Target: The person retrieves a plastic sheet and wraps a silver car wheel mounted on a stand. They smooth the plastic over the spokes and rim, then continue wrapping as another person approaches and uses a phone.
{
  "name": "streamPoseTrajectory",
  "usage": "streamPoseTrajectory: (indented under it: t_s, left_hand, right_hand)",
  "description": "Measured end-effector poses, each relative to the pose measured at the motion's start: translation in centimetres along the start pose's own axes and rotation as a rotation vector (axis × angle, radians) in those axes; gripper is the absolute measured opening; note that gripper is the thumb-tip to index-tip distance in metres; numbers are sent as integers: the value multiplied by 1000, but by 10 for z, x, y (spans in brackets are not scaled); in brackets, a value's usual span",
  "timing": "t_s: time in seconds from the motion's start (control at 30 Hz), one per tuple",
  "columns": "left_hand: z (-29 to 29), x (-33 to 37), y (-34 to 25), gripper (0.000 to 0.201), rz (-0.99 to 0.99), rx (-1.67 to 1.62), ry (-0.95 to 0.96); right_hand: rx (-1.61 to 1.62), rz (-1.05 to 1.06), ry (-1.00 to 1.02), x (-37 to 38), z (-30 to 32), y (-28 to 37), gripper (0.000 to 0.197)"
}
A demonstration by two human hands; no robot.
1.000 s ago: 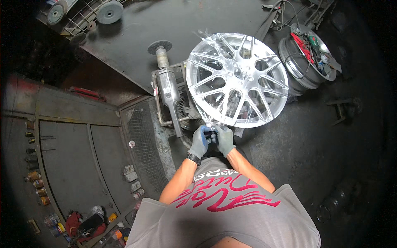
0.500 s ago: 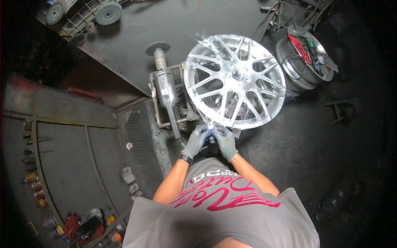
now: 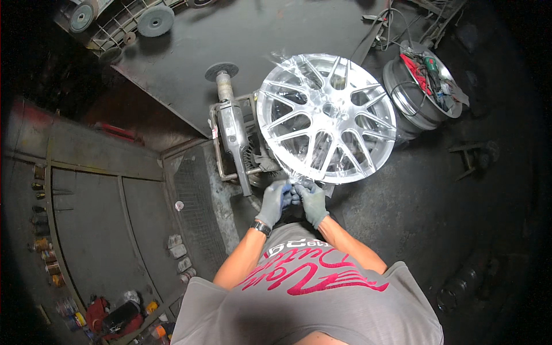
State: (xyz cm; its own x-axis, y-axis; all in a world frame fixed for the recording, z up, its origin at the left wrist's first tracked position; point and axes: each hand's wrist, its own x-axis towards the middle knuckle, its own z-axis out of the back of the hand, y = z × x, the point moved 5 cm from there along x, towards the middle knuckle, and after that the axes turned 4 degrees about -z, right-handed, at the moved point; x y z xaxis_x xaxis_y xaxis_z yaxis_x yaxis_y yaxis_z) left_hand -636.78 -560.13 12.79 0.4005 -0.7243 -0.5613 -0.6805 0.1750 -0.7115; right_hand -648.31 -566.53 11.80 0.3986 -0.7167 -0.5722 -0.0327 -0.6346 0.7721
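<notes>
A silver multi-spoke wheel rim [image 3: 319,119] lies face up in front of me, with clear plastic film wrapped over its face. At its near edge the film [image 3: 295,173] is gathered into a bunch. My left hand [image 3: 273,202], in a grey-blue glove, has its fingers curled in close to this bunch. Beside it my gloved right hand [image 3: 313,201] is closed with thumb and fingertips at the film. The two sets of fingertips almost meet, and they partly hide what is pinched between them.
Left of the wheel, a long grinder [image 3: 233,129] with a round disc [image 3: 221,71] rests on a metal frame. At right, another rim [image 3: 403,95] holds a green power tool [image 3: 431,64] and red cloth [image 3: 415,70]. Several grinding discs [image 3: 155,21] sit at a wire basket, upper left.
Both hands have shifted slightly toward me and stay close together at the film. My left hand has turned, its fingers curling further inward. The whole scene sits a little lower in view.
</notes>
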Motion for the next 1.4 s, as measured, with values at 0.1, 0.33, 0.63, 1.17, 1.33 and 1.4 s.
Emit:
streamPoseTrajectory:
  t_s: [0.1,0.33,0.63,1.17,1.33,1.4]
  left_hand:
    - [-4,-1,15,10,145,5,196]
    - [-15,11,-1,13,-31,307,71]
    - [-22,30,-1,24,-123,325,-4]
    - [-4,37,-6,11,-258,516,-127]
    - [-7,36,-17,14,-529,674,-166]
    - [-9,44,-10,17,-498,699,-194]
  right_hand:
    - [-52,73,-45,2,1,-4,18]
    - [-167,81,-39,-1,0,-7,14]
    - [-878,485,41,-27,-6,5,13]
    - [-614,565,-111,-55,116,204,26]
    - [-533,680,-522,67,270,293,44]
    - [-840,693,-735,128,331,288,62]
